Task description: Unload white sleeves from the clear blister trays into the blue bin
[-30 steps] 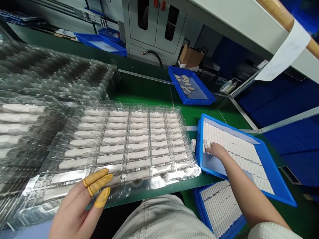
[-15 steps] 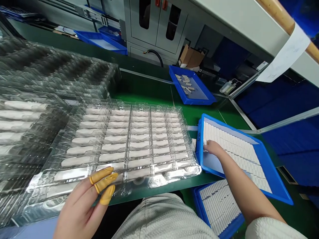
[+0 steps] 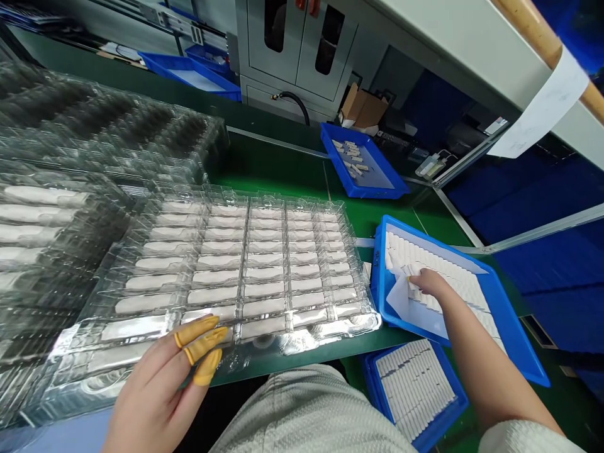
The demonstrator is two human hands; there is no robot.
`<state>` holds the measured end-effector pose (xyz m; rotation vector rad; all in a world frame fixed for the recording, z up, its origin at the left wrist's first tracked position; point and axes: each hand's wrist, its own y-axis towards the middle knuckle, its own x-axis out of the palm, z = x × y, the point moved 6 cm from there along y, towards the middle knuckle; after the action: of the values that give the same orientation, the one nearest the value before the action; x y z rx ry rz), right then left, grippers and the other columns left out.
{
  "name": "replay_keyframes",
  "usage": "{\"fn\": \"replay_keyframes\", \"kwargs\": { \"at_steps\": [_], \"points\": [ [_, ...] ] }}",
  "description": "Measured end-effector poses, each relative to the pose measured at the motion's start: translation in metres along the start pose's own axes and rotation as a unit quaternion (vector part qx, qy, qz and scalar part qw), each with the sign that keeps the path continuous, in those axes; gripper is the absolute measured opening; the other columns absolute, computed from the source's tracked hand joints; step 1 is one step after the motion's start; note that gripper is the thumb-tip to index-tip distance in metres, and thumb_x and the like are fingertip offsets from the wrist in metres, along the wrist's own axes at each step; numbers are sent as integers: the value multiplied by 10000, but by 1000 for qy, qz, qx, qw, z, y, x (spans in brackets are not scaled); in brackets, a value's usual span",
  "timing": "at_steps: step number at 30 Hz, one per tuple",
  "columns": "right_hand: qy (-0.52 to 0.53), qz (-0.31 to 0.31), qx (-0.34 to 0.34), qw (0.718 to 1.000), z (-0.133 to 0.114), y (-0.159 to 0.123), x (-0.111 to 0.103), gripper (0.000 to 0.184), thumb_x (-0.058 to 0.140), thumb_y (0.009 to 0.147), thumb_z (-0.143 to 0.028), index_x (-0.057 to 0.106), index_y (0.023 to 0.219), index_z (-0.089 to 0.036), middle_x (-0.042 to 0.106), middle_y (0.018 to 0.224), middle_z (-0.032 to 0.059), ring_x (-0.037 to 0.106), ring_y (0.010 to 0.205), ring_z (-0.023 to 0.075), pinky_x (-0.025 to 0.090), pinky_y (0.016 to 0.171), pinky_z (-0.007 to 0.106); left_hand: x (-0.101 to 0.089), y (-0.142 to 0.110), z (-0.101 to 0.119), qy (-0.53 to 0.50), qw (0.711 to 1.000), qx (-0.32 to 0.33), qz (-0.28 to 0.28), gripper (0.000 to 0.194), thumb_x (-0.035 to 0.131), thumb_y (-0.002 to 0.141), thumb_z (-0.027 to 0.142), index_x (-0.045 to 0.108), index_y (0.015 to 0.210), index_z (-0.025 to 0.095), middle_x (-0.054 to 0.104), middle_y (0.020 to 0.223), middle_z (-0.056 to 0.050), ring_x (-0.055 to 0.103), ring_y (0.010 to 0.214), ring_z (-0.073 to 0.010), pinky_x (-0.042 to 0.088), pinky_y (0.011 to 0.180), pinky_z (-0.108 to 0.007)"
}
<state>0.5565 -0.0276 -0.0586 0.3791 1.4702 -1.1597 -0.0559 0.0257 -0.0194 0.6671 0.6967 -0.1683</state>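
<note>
Pinching, apparently, a raised white sheet [image 3: 399, 298] beside white rods [image 3: 465, 286] in the rightmost blue bin [image 3: 513, 330], the right hand [image 3: 425, 281] seemed to be freeing it, which next called for steady lifting, while the left hand [image 3: 163, 377] lay loosely spread at the near edge of the clear tray [image 3: 325, 338].

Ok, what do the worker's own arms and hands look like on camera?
Left hand: yellow finger cots on thumb and two fingers; its sleeve isn't visible. Right hand: fingertips too small to tell if covered. Right sleeve: pale grey, textured, forearm bare below it. No cables visible on either.
</note>
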Motion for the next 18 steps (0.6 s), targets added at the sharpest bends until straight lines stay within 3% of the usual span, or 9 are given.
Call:
{"fn": "replay_keyframes", "kwargs": {
  "at_steps": [5, 10, 14, 18],
  "points": [
    [-6, -11, -15, 1000, -4, -2, 25, 338, 593, 955, -381, 600, 1196, -143, 631, 1169, 93, 646, 968, 200, 559, 819, 387, -1, 2, 5, 27, 999, 33, -15, 290, 533, 894, 263, 610, 1172, 291, 646, 1225, -61, 656, 1028, -250, 538, 894, -403],
    [-43, 6, -30, 999, -14, -1, 45, 331, 603, 949, -368, 607, 1197, -150, 620, 1207, 99, 623, 1050, 227, 526, 903, 442, 0, 0, 2, 24, 999, 23, -16, 290, 528, 895, 282, 620, 1170, 299, 656, 1223, -61, 664, 1035, -274, 542, 898, -435],
    [-41, 1, -33, 999, -12, 0, 41, 335, 606, 946, -377, 609, 1190, -148, 623, 1198, 96, 625, 1038, 223, 531, 889, 432, 0, 0, 1, 18, 1000, 23, -6, 297, 539, 886, 292, 632, 1168, 301, 665, 1215, -56, 671, 1027, -282, 547, 893, -436],
    [-19, -21, -7, 1000, 5, 1, 25, 346, 581, 959, -402, 606, 1182, -137, 642, 1139, 91, 651, 939, 193, 556, 816, 383, -1, -1, 3, 24, 999, 46, -10, 301, 542, 890, 263, 621, 1180, 277, 652, 1221, -69, 660, 1038, -267, 538, 896, -409]
  ]
}}
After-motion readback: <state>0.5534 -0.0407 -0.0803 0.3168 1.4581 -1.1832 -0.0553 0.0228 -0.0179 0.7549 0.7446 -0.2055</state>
